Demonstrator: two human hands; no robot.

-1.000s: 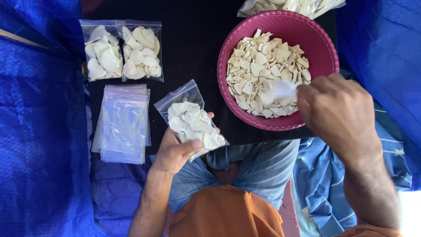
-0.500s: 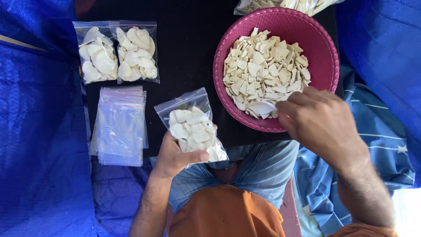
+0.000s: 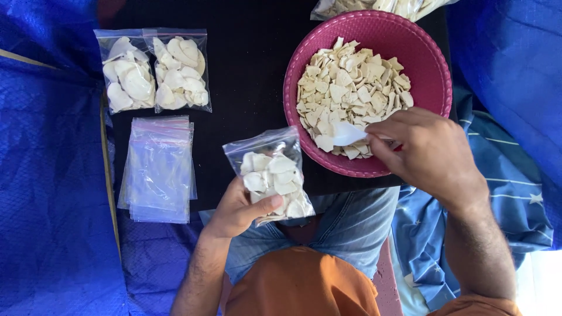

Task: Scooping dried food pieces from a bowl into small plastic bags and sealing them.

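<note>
My left hand [image 3: 240, 209] grips a half-filled clear bag [image 3: 270, 174] at centre; my right hand [image 3: 430, 155] pinches a white chip [image 3: 346, 133] over the pink bowl [image 3: 436, 76].

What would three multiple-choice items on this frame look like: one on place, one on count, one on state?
1. Where is the stack of empty bags?
A in the bowl
B below the two filled bags
C on the lap

2. How many filled bags lie flat at top left?
A two
B three
C five

3. What does the left hand hold?
A a spoon
B an empty bag
C a part-filled bag

Key: B, the stack lies just below them; A, two side by side; C, chips show inside it.
</note>
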